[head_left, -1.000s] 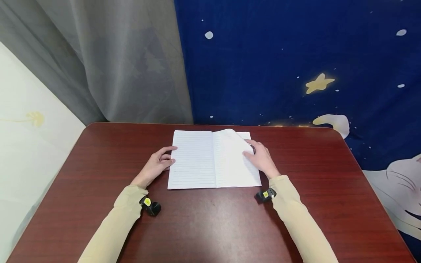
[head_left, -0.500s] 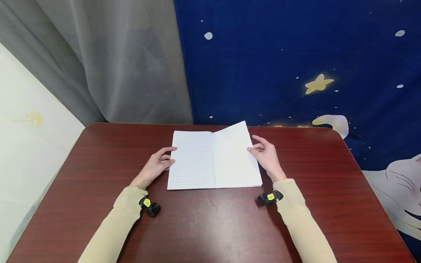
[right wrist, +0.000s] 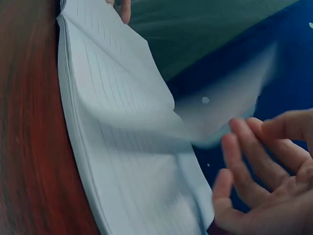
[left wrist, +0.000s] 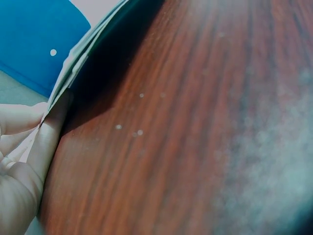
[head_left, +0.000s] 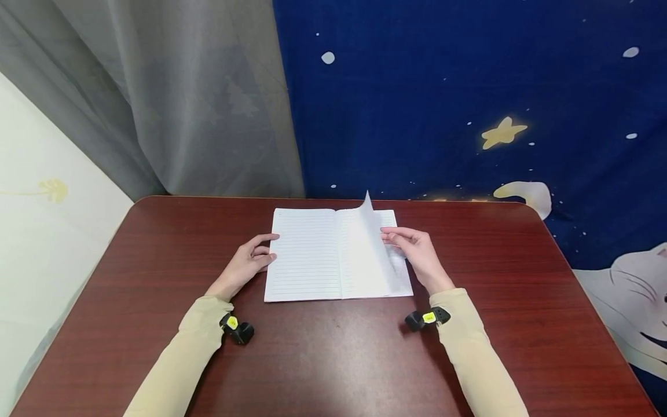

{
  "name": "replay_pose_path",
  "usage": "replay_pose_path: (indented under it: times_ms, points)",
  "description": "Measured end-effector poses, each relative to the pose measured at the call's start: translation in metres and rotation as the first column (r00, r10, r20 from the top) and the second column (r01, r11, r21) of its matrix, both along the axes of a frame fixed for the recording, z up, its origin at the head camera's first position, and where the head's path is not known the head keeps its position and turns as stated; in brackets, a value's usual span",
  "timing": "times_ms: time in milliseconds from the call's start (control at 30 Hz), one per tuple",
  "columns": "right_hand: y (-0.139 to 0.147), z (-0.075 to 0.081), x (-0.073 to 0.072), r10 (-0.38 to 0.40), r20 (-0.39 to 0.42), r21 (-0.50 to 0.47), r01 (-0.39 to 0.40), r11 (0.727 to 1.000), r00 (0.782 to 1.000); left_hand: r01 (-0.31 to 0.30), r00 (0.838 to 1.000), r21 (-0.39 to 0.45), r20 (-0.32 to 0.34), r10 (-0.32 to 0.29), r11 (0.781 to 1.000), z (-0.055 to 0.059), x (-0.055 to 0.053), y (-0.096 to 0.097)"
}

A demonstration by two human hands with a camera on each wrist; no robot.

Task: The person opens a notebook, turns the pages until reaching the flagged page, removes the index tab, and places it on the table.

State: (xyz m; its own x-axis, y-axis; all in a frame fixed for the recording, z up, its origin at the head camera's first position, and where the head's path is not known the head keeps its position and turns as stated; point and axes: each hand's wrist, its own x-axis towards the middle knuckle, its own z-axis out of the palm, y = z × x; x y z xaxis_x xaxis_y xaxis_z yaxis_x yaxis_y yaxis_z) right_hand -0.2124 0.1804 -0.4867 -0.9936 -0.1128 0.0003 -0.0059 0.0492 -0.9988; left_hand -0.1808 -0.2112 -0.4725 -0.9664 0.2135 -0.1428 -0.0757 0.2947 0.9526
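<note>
A lined notebook [head_left: 304,255] lies spread on the table, with one page [head_left: 367,243] of its right half raised and bowed toward the left. My left hand [head_left: 244,263] pinches the notebook's left edge; the left wrist view shows the paper edge [left wrist: 80,61] between its fingers [left wrist: 46,142]. At the right side, my right hand [head_left: 419,252] has its fingertips right at the free edge of the raised page. Seen from the right wrist, the fingers [right wrist: 254,161] are loosely bent and the lifted page [right wrist: 225,107] is blurred behind them.
The notebook rests on a reddish-brown wooden table [head_left: 323,359], near its far edge. Behind hang a grey curtain [head_left: 208,104] and a blue cloth [head_left: 417,104] with stars. Small black cameras [head_left: 237,329] are strapped at both wrists.
The right hand first moved slightly outward with the page's corner rising, then swung back left. The page now stands up and bends leftward, baring the sheet beneath. The left hand stays in place.
</note>
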Motion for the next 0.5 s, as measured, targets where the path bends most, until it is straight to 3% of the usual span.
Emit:
replay_pose_path:
  times_ms: [200,300,500]
  points:
    - [-0.026,0.037,0.023,0.148,0.058,-0.096,-0.142,0.985,0.987,-0.005,1.000,-0.004,-0.003,0.005,1.000,0.000,0.000,0.000]
    - [-0.036,0.040,0.027,0.173,0.061,-0.140,-0.163,0.977,0.983,-0.006,1.000,-0.008,-0.006,0.006,1.000,0.000,0.000,0.000]
    - [-0.054,0.036,0.032,0.182,-0.051,-0.061,-0.185,0.981,0.982,-0.007,1.000,0.014,-0.001,0.007,1.000,0.001,0.001,0.000]
